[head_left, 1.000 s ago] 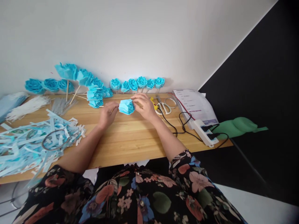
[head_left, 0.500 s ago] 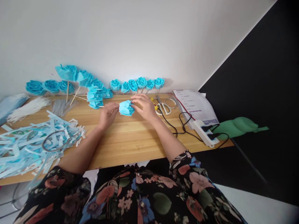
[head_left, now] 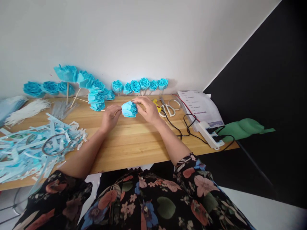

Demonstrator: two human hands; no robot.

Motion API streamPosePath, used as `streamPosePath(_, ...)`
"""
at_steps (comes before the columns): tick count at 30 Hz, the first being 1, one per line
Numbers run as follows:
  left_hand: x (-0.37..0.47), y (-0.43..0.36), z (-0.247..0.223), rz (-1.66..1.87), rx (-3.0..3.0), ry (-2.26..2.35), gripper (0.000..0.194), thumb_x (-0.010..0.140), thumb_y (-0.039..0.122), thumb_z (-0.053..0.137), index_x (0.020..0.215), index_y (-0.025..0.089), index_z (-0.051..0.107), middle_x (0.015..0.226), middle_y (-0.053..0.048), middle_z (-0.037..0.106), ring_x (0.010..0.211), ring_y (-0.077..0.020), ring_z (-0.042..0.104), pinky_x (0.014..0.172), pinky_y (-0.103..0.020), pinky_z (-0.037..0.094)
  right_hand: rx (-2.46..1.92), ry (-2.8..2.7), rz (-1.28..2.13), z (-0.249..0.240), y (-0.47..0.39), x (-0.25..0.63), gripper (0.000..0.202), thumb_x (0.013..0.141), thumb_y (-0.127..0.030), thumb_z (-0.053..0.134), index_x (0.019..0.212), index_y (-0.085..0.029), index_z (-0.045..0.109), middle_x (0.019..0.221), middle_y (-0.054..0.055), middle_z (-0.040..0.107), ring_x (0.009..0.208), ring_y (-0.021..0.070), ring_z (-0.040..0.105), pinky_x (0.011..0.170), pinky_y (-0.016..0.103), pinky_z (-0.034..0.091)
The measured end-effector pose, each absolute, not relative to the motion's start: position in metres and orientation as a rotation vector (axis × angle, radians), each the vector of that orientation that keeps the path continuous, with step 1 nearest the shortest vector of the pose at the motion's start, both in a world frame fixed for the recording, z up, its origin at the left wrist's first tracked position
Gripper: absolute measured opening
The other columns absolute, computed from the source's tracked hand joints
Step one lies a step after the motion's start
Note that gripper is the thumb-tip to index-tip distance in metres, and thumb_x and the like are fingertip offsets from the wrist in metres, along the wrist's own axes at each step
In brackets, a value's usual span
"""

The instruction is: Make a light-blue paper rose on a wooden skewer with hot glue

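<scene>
A light-blue artificial flower lies sideways above the wooden tabletop, its petal opening facing right. My left hand is closed on its stem just behind the base of the bloom, and a bit of pale stick pokes out left of the fingers. At the open side, my right hand has its thumb and fingers closed on the petal edges; the fingertips are partly hidden by the bloom. Behind the hands, several finished blue flowers on sticks lean in a row against the wall.
Larger blue flowers stand at back left. A heap of pale-blue strips covers the left side, near white strands. Right of my hands are a yellow glue gun, scissors, papers, and a power strip with black cables.
The view has shifted slightly. The flower has turned a little between my hands, and the grip of both hands looks nearly the same.
</scene>
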State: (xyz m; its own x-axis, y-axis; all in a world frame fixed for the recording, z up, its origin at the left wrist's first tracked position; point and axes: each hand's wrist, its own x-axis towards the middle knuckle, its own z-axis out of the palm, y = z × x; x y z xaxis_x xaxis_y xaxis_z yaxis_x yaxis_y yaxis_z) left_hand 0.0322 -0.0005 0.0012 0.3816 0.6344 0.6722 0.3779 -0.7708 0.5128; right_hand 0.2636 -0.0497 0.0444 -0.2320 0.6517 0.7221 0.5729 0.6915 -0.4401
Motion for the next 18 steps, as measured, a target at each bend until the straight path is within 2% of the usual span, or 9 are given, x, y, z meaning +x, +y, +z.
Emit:
streamPosePath(3, 0.032, 0.000, 0.001, 1.349, 2.329, 0.890, 0.021, 0.095, 0.030, 0.054, 0.088, 0.020, 0.071, 0.086, -0.005, 0.074, 0.084, -0.0217, 0.067, 0.078, -0.035, 0.047, -0.988, -1.763, 0.220, 0.049, -0.053, 0.264, 0.023, 0.100, -0.032, 0.050, 0.115, -0.024, 0.066, 0.120, 0.008, 0.073, 0.116, 0.0210, 0.065, 0.100, 0.038, 0.052)
streamPosePath(5, 0.032, 0.000, 0.001, 1.353, 2.313, 0.898, 0.021, 0.095, 0.030, 0.054, 0.087, 0.020, 0.070, 0.085, -0.005, 0.073, 0.083, -0.0217, 0.066, 0.078, -0.035, 0.047, -0.986, -1.671, 0.301, 0.051, -0.054, 0.264, 0.020, 0.098, -0.037, 0.055, 0.104, -0.023, 0.068, 0.116, 0.007, 0.074, 0.111, 0.0204, 0.067, 0.094, 0.035, 0.053)
streamPosePath(8, 0.032, 0.000, 0.001, 1.354, 2.297, 0.901, 0.021, 0.094, 0.031, 0.054, 0.086, 0.020, 0.070, 0.084, -0.005, 0.073, 0.083, -0.0219, 0.066, 0.078, -0.035, 0.048, -1.016, -1.568, 0.377, 0.052, -0.055, 0.263, 0.027, 0.094, -0.041, 0.061, 0.076, -0.021, 0.064, 0.092, 0.004, 0.076, 0.089, 0.0179, 0.069, 0.081, 0.031, 0.052)
streamPosePath(10, 0.032, 0.000, 0.000, 1.337, 2.286, 0.911, 0.021, 0.093, 0.031, 0.054, 0.087, 0.020, 0.070, 0.085, -0.005, 0.073, 0.084, -0.0220, 0.066, 0.079, -0.035, 0.048, -1.090, -1.523, 0.390, 0.053, -0.057, 0.262, 0.037, 0.093, -0.042, 0.061, 0.064, -0.021, 0.056, 0.070, 0.000, 0.069, 0.067, 0.0138, 0.062, 0.068, 0.028, 0.047)
streamPosePath(12, 0.032, 0.000, 0.000, 1.316, 2.274, 0.925, 0.021, 0.093, 0.031, 0.053, 0.088, 0.020, 0.070, 0.086, -0.005, 0.073, 0.086, -0.0221, 0.066, 0.080, -0.035, 0.049, -1.143, -1.480, 0.389, 0.055, -0.059, 0.261, 0.043, 0.095, -0.043, 0.057, 0.059, -0.021, 0.050, 0.056, -0.003, 0.058, 0.054, 0.0108, 0.052, 0.059, 0.027, 0.041)
streamPosePath(15, 0.032, 0.000, 0.000, 1.311, 2.263, 0.919, 0.021, 0.094, 0.031, 0.053, 0.087, 0.020, 0.070, 0.087, -0.005, 0.073, 0.087, -0.0221, 0.066, 0.081, -0.035, 0.049, -1.152, -1.439, 0.360, 0.057, -0.061, 0.261, 0.043, 0.096, -0.047, 0.056, 0.062, -0.021, 0.052, 0.050, -0.006, 0.050, 0.049, 0.0099, 0.046, 0.055, 0.026, 0.038)
streamPosePath(18, 0.032, -0.001, 0.001, 1.320, 2.261, 0.906, 0.021, 0.094, 0.031, 0.054, 0.087, 0.020, 0.070, 0.087, -0.005, 0.073, 0.084, -0.0219, 0.066, 0.080, -0.035, 0.049, -1.142, -1.480, 0.332, 0.055, -0.059, 0.261, 0.033, 0.094, -0.049, 0.059, 0.079, -0.020, 0.066, 0.062, -0.003, 0.061, 0.057, 0.0119, 0.055, 0.059, 0.026, 0.044)
